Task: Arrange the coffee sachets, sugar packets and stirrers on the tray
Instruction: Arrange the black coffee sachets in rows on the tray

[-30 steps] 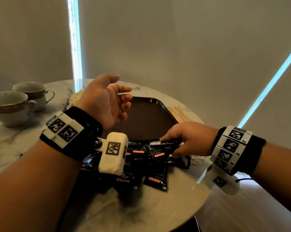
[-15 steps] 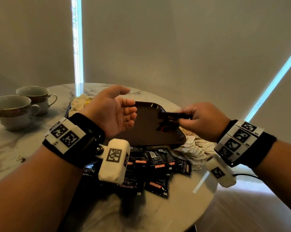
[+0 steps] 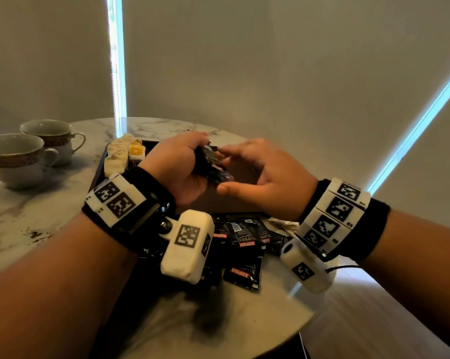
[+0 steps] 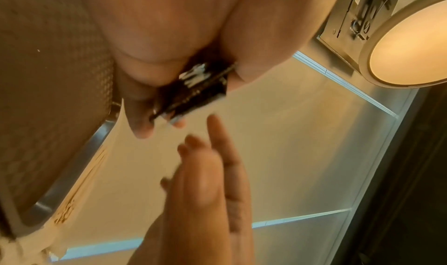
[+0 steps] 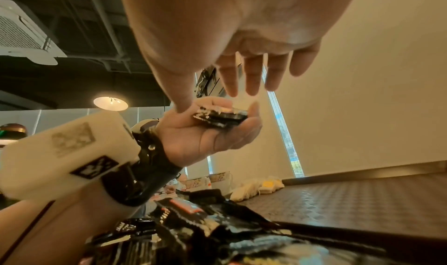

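Coffee sachets [image 3: 211, 165], a small black stack, sit in your left hand [image 3: 178, 168], fingers curled round them, above the dark tray [image 3: 99, 167]. Your right hand [image 3: 265, 177] hovers just beside them at 3 o'clock, fingers [image 5: 251, 78] straight and spread, holding nothing. More black sachets [image 3: 242, 244] lie heaped on the marble table [image 3: 37, 216] at the tray's 6 o'clock edge. Pale packets [image 3: 120, 156] rest at the tray's 10 o'clock corner. Two cups [image 3: 19, 156] stand at the table's 9 o'clock.
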`<control>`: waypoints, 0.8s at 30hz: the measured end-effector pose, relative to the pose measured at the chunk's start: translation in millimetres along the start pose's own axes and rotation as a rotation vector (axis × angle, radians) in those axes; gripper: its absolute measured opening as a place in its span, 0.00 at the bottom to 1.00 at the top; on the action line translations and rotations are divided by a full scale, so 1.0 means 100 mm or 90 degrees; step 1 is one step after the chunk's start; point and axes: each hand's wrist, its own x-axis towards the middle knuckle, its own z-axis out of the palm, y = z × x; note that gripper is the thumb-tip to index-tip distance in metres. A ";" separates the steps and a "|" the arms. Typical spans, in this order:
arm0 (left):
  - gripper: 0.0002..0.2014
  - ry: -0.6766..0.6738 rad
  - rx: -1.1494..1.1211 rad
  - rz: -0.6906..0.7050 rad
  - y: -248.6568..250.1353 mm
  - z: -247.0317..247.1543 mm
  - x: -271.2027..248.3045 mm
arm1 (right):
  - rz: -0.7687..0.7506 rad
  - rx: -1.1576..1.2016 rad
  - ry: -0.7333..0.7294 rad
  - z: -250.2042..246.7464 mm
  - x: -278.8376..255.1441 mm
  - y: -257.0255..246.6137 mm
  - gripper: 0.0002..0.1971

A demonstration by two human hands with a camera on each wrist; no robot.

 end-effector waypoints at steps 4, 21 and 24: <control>0.04 0.111 -0.003 -0.003 0.07 -0.07 0.04 | 0.164 -0.010 -0.186 -0.08 -0.21 0.11 0.47; 0.08 0.067 -0.036 -0.018 0.14 -0.21 0.10 | 0.150 -0.231 -0.395 0.19 -0.54 0.24 0.39; 0.07 0.058 -0.036 -0.023 0.15 -0.21 0.10 | 0.148 -0.250 -0.360 0.16 -0.54 0.27 0.34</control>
